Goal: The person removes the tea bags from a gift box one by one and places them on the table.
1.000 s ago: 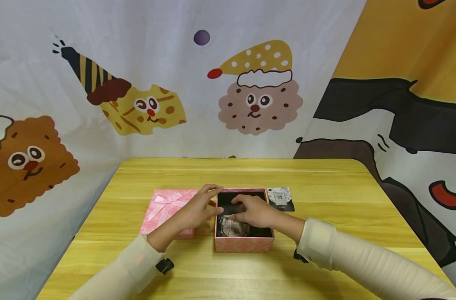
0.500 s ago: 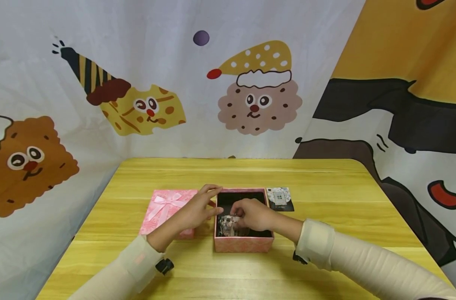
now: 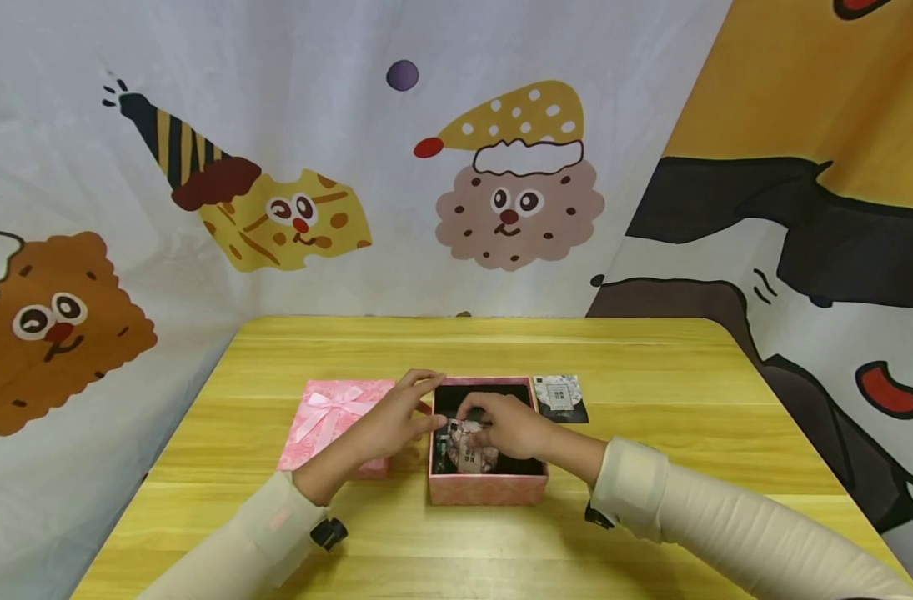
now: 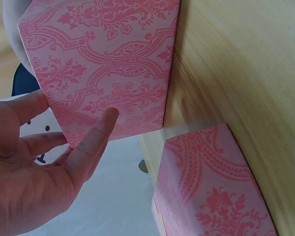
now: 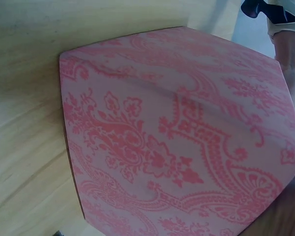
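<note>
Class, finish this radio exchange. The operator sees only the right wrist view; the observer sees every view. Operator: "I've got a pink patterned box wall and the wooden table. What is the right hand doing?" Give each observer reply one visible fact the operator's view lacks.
Observer: In the head view, the right hand reaches into the open box, where its fingers appear to pinch a printed packet.

Operator: Understood. I can't see the box's left side. What lies on the table there?

Observer: A pink, bow-topped lid lies just left of the box, partly hidden behind the left forearm.
</note>
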Demonstrator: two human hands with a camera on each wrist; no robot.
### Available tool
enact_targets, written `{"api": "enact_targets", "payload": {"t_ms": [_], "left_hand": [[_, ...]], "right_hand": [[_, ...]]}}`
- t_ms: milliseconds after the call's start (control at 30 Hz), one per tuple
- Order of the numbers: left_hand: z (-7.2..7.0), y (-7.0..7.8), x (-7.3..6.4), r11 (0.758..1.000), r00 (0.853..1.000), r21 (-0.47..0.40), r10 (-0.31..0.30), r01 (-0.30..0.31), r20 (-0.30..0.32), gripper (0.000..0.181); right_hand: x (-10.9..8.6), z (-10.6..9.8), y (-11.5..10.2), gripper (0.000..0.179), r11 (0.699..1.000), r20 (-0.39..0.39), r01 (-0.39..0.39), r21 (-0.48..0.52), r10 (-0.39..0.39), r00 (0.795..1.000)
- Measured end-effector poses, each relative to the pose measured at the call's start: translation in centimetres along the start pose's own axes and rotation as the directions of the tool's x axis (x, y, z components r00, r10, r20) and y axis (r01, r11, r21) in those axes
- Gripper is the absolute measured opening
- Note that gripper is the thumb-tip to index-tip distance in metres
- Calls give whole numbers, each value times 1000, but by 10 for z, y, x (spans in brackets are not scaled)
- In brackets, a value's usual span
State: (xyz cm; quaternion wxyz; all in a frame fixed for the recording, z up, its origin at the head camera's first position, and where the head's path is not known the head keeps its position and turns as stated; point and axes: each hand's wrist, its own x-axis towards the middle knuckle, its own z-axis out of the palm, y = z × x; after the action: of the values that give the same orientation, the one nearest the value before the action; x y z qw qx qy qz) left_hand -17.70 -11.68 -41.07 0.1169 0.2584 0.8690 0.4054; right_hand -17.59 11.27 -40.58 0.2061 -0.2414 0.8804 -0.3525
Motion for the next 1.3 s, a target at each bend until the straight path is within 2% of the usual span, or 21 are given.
{"api": "enact_targets", "payload": {"t_ms": [233, 400, 467, 567, 767, 1000, 1133, 1300], "left_hand": [[0, -1, -1, 1000, 1000, 4, 25, -25, -3, 65], [-1, -3, 0, 999, 999, 3, 38, -38, -4, 64], [0, -2, 0, 999, 999, -1, 35, -35, -2, 64], [0, -2, 0, 1000, 1000, -4, 26, -26, -2, 64], [1, -2, 1, 1000, 1000, 7, 16, -16, -4, 65], [1, -2, 1, 1000, 1000, 4, 23, -23, -2, 66], [1, -3, 1, 1000, 1000, 5, 29, -29, -3, 65], [2, -5, 1, 999, 999, 5, 39, -39, -3, 65]], "right_hand": [[1, 2, 3, 26, 999, 82, 40, 7, -40, 996], [3, 3, 2, 38, 1000, 129, 7, 15, -9, 992], [3, 5, 2, 41, 1000, 126, -13, 21, 11, 992], [4, 6, 4, 34, 998, 96, -35, 54, 29, 995], [4, 7, 7, 21, 980, 52, -57, 190, 48, 997], [6, 8, 9, 35, 956, 69, -35, 293, 15, 998], [8, 10, 9, 43, 957, 73, -30, 290, 9, 997], [8, 10, 8, 43, 960, 43, -35, 279, 24, 999]]}}
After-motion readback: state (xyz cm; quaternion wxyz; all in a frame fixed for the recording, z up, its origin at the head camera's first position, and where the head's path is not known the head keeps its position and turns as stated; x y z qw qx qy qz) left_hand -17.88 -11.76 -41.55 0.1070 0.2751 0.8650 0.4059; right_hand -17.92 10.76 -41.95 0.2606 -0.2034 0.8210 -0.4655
